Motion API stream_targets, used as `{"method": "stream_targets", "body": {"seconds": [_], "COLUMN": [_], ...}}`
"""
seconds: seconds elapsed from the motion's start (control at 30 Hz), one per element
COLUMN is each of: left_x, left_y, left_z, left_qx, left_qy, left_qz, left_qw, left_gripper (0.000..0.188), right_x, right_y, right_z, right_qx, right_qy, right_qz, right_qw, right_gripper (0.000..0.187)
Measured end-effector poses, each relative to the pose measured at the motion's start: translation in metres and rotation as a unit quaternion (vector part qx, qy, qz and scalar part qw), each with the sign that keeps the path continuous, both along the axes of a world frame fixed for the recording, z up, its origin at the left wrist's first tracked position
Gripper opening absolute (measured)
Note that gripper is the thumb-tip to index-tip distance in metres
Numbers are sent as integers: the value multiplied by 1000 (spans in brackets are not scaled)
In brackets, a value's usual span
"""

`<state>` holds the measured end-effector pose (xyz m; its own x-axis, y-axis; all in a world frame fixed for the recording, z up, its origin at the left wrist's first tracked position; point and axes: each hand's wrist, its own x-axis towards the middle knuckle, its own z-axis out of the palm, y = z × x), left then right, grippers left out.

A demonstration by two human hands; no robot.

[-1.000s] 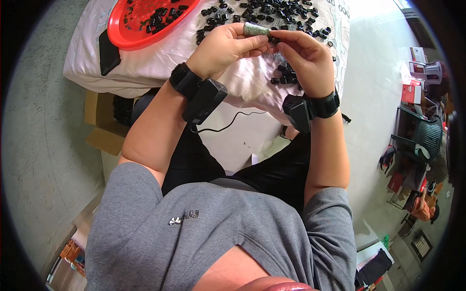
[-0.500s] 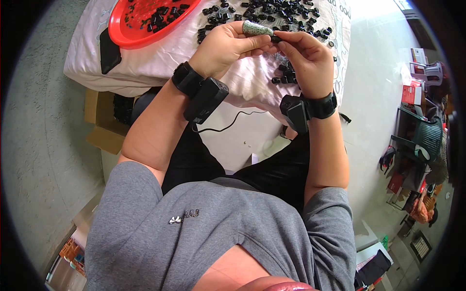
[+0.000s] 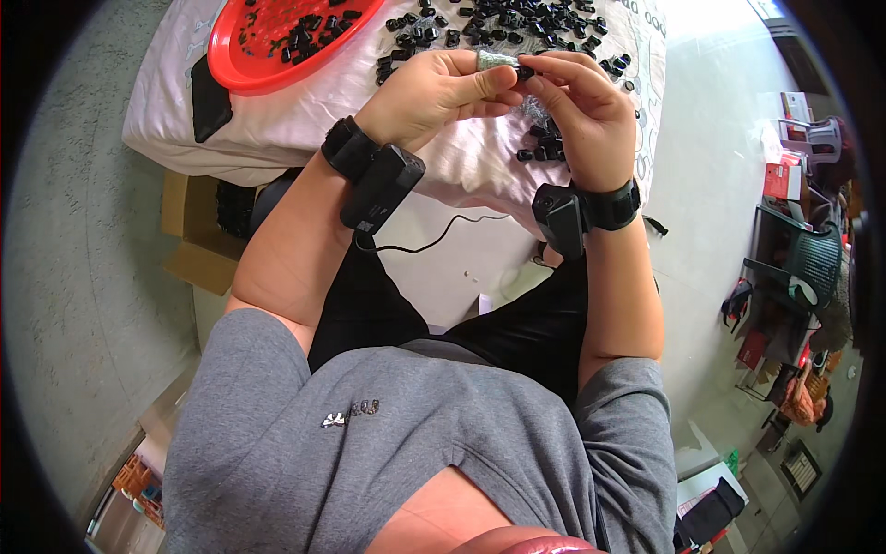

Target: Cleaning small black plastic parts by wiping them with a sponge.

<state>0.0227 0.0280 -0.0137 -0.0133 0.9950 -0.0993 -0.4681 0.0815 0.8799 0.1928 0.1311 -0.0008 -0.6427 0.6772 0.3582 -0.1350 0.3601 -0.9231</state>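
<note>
My left hand (image 3: 434, 92) pinches a small grey-green cylindrical piece (image 3: 493, 60) between thumb and fingers above the table. My right hand (image 3: 581, 106) holds a small black plastic part (image 3: 524, 72) against the end of that piece. Both wrists carry black bands with box-shaped devices. Many small black parts (image 3: 531, 18) lie scattered on the white cloth (image 3: 305, 120) just beyond my hands, and a small cluster of black parts (image 3: 544, 148) sits under my right hand.
A red round tray (image 3: 268, 46) with several black parts stands at the back left of the table. A cardboard box (image 3: 198, 240) sits on the floor under the table's left side. Chairs and boxes crowd the far right.
Both hands stay together at the same spot over the table; the view has shifted slightly. The grip on the grey-green piece and the black part is the same.
</note>
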Motion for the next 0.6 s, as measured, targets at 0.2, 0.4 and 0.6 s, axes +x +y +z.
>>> {"method": "stream_targets", "body": {"seconds": [0.2,0.4,0.6], "left_x": [1,4,3], "left_y": [-2,-2,-1], "left_z": [2,3,-6], "left_qx": [23,57,120], "left_qy": [18,239,312], "left_qz": [-25,18,40], "left_qw": [999,969,941], "left_gripper": [36,27,26], "right_x": [-3,-5,-6], "right_y": [-5,-13,-12], "right_z": [3,-1,-1], "right_qx": [93,-1,60], "right_qy": [-32,-32,-69], "right_qz": [-3,37,13], "right_qw": [995,999,996], "right_gripper": [21,46,46]}}
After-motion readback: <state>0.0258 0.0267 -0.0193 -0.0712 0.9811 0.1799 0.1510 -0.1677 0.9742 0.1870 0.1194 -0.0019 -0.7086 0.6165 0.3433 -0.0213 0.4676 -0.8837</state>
